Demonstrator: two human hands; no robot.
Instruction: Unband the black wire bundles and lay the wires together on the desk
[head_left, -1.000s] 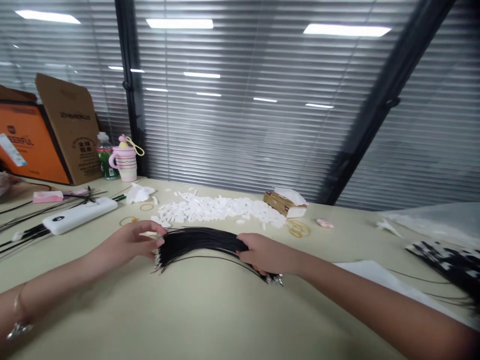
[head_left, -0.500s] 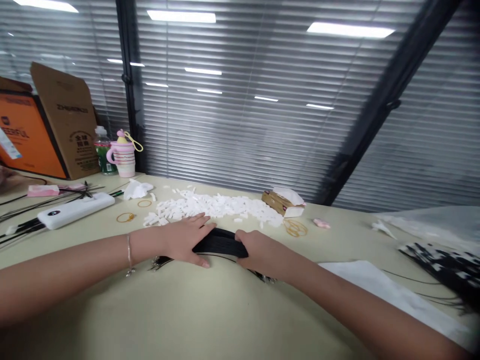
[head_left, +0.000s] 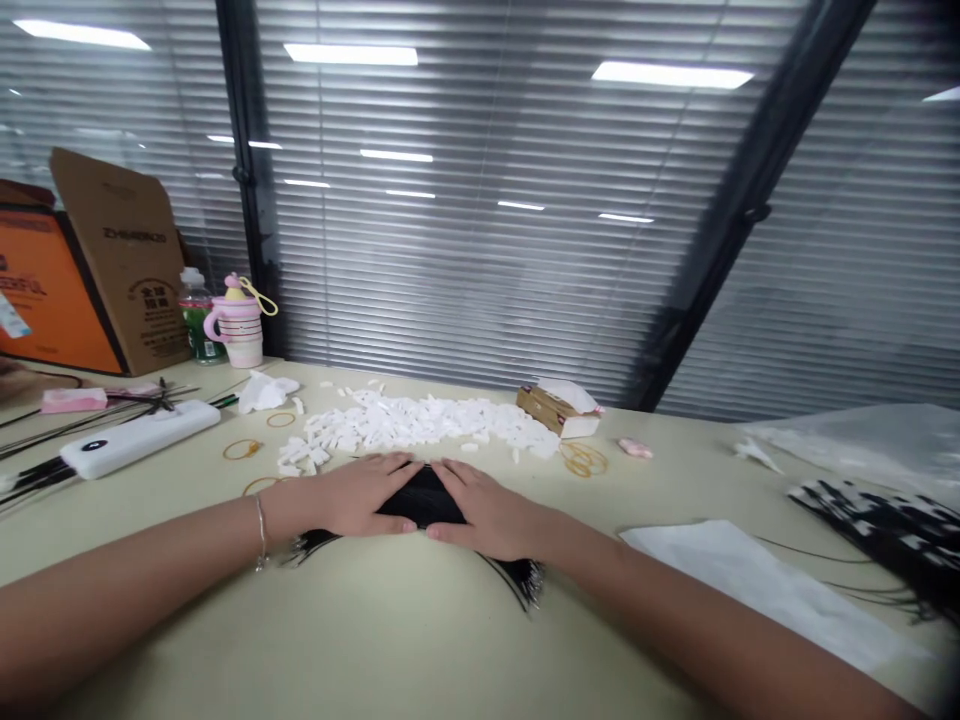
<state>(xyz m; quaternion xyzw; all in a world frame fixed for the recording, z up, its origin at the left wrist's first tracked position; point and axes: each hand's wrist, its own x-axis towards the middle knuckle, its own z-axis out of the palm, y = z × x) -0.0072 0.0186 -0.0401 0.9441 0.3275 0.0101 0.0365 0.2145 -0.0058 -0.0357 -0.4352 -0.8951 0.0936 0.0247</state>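
A bundle of thin black wires (head_left: 424, 497) lies on the table in front of me, with small shiny ends fanning out at both sides. My left hand (head_left: 367, 495) covers its left part, fingers over the far side and thumb along the near side. From the right, my right hand (head_left: 484, 508) clasps it the same way, and the thumbs almost meet. Only the middle and the two ends of the bundle show; my palms hide the rest. Just beyond my fingertips spreads a heap of small white plastic pieces (head_left: 420, 420).
Rubber bands (head_left: 583, 460) and a small opened carton (head_left: 559, 408) lie behind on the right. At left are a white power bank (head_left: 142, 438), a pink cup (head_left: 241, 328), a bottle (head_left: 201, 320) and a cardboard box (head_left: 127, 260). A white sheet (head_left: 750, 580) and black wires with white connectors (head_left: 877, 520) lie right.
My right hand has gone from a fist round the bundle to lying over it with longer, flatter fingers. Both hands now sit closer together, and the right wire ends fan out more.
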